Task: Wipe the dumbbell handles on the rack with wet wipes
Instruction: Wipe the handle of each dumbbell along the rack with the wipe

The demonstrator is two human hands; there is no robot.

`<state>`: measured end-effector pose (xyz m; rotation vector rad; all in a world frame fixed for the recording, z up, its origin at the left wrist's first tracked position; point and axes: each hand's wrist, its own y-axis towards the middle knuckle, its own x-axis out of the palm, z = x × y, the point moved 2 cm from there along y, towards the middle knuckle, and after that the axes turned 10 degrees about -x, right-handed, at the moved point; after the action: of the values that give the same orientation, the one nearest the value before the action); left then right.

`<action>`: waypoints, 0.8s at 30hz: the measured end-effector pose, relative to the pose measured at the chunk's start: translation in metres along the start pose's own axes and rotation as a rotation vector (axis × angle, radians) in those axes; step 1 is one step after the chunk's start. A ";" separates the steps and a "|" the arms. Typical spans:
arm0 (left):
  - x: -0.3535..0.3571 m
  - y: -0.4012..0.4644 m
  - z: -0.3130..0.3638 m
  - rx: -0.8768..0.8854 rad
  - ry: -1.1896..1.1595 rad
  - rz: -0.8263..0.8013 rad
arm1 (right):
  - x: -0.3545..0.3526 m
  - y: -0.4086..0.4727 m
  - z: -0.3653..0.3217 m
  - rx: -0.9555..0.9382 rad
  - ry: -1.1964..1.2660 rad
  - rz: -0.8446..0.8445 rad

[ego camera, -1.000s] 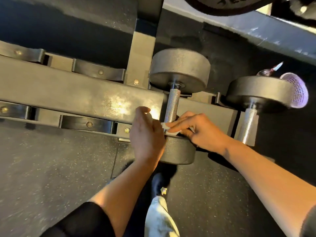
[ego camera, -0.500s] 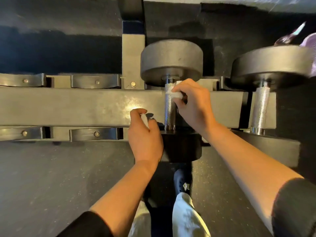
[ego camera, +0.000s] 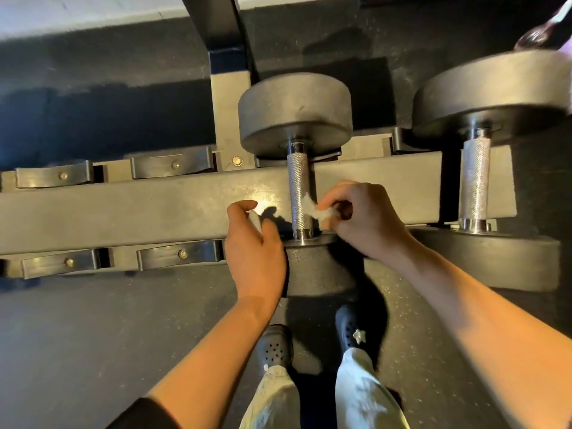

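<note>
A black dumbbell lies in the rack (ego camera: 139,209) with its knurled steel handle (ego camera: 298,181) pointing away from me. My right hand (ego camera: 368,224) pinches a crumpled white wet wipe (ego camera: 318,212) against the right side of the handle, near its lower end. My left hand (ego camera: 253,246) hovers just left of the handle, beside the near weight head (ego camera: 315,267). Its fingers are curled, and a thin white piece (ego camera: 255,221) shows between thumb and fingers. A second dumbbell, with a bare handle (ego camera: 475,178), sits to the right.
Empty black cradles (ego camera: 171,165) line the rack's left side in two rows. My shoes (ego camera: 275,345) stand on the dark rubber floor right under the near weight head. A purplish object (ego camera: 538,35) sits beyond the right dumbbell's far head.
My right hand has slid the wipe from the top of the handle down to its lower end. My left hand has stayed beside the near head.
</note>
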<state>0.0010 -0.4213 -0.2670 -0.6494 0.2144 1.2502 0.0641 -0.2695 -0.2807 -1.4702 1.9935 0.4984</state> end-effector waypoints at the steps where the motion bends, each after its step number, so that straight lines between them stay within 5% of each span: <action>1: 0.000 -0.001 0.003 0.031 0.021 -0.004 | -0.004 0.000 0.005 0.021 -0.026 0.066; 6: 0.015 -0.005 0.016 0.198 0.198 -0.066 | -0.001 0.020 0.022 0.007 -0.124 0.226; 10: 0.019 -0.004 0.013 0.185 0.260 -0.021 | 0.003 0.046 0.009 0.081 0.289 0.275; 15: 0.019 -0.005 0.013 0.171 0.291 0.011 | 0.014 0.049 0.014 0.143 0.485 0.369; 24: 0.019 -0.004 0.010 0.180 0.300 0.021 | 0.019 0.008 0.022 0.221 0.517 0.061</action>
<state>0.0085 -0.4011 -0.2669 -0.6769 0.5771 1.1348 0.0583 -0.2669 -0.3101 -1.5045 2.3985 -0.0969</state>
